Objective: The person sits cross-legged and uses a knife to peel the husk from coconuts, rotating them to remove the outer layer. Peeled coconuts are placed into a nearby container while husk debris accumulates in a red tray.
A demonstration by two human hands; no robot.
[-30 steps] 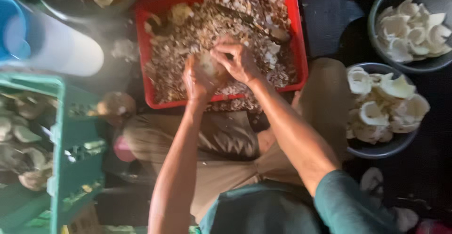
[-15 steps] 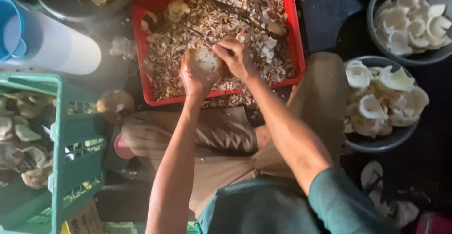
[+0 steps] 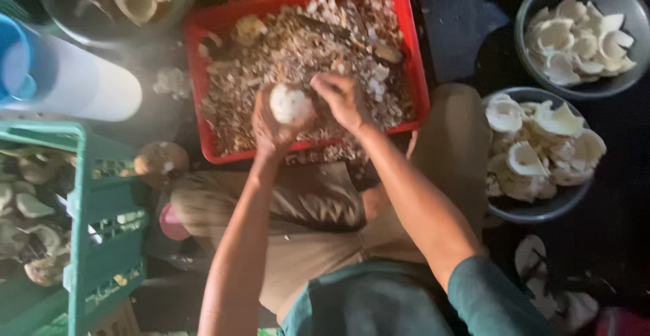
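While the left hand (image 3: 271, 123) cups a pale round coconut piece (image 3: 291, 104) over the red crate (image 3: 413, 65) of brown peelings, its fingers gripping it, the right hand (image 3: 342, 99) rests curled against it (whether it holds a tool, I cannot tell).
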